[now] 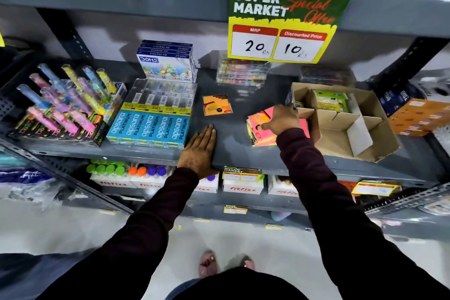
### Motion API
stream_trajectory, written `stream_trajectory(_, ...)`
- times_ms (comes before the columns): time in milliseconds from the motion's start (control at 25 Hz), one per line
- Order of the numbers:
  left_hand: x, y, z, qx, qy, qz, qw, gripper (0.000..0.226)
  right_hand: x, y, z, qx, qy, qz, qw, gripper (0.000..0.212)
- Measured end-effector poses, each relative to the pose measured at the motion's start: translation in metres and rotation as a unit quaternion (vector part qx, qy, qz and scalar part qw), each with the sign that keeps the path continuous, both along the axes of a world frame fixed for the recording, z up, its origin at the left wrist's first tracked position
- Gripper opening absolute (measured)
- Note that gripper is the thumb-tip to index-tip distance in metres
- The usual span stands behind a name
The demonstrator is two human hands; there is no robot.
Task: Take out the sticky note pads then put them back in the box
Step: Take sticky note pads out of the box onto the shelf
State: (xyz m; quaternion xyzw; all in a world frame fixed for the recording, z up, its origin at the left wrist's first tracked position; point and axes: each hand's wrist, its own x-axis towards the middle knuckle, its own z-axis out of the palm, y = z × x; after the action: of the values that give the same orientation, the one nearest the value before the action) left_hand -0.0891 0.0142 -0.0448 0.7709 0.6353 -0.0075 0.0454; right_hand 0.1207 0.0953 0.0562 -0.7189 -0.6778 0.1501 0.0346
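The scene is a shop aisle with grey metal shelving and a pale floor below. The middle shelf [233, 134] carries the stationery. On it, toward the right, sits an open cardboard box [345, 126] with cardboard dividers; a green packet [330, 100] lies in its far compartment, and the nearer compartments show bare cardboard. Just left of the box, a stack of pink sticky note pads [259, 129] lies on the shelf, touching the box's near-left wall. The right hand [283, 120] rests on top of this stack, fingers curled down over the pads; whether it actually grips them cannot be told. A single orange sticky note pad [217, 105] lies flat by itself near the middle of the shelf, apart from the stack. The left hand [201, 151] lies flat and released, palm down, on the shelf's front edge, holding nothing. Both arms wear dark sleeves.

Left of the left hand stand blue Apsara Platinum packs [148, 126], behind them a pile of DOMS boxes [168, 61], and further left a display of coloured pens [65, 102]. A Super Market price sign [282, 27] hangs from the shelf above, reading 20 and 10. The shelf below holds fitfizz boxes [241, 186] and bottles with coloured caps.
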Motion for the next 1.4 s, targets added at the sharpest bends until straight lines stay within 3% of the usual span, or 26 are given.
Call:
stream_trajectory(200, 0.000, -0.001, 0.000, 0.004, -0.010, -0.010, 1.000, 0.111, -0.003, 0.027, 0.007, 0.092, 0.205, -0.080, 0.971, 0.027)
stream_trajectory(280, -0.001, 0.001, -0.001, 0.006, -0.001, -0.015, 1.000, 0.110, -0.007, 0.044, 0.003, 0.108, 0.228, -0.106, 0.962, 0.025)
stream_trajectory(480, 0.000, 0.002, 0.001, 0.010, -0.002, -0.010, 1.000, 0.113, -0.015, 0.067, -0.023, 0.036, 0.197, -0.178, 0.963, 0.031)
stream_trajectory(720, -0.003, 0.003, 0.000, 0.011, 0.003, -0.015, 1.000, 0.112, -0.014, 0.079, -0.010, 0.019, 0.102, -0.098, 0.990, 0.033)
stream_trajectory(920, -0.002, 0.002, 0.001, 0.021, -0.013, -0.009, 1.000, 0.110, -0.005, 0.034, 0.002, -0.053, -0.004, 0.064, 0.997, 0.057)
stream_trajectory(1120, 0.002, -0.002, 0.002, 0.025, -0.011, -0.003, 1.000, 0.112, -0.004, 0.008, -0.015, -0.041, -0.044, 0.034, 0.998, 0.064)
stream_trajectory(1240, 0.002, -0.002, 0.002, 0.017, -0.007, -0.001, 1.000, 0.113, -0.008, 0.003, -0.011, 0.030, -0.021, 0.004, 0.999, 0.052)
stream_trajectory(1400, 0.001, -0.002, 0.001, 0.019, 0.001, -0.002, 1.000, 0.110, -0.025, 0.002, 0.002, 0.062, 0.146, 0.007, 0.987, 0.014)
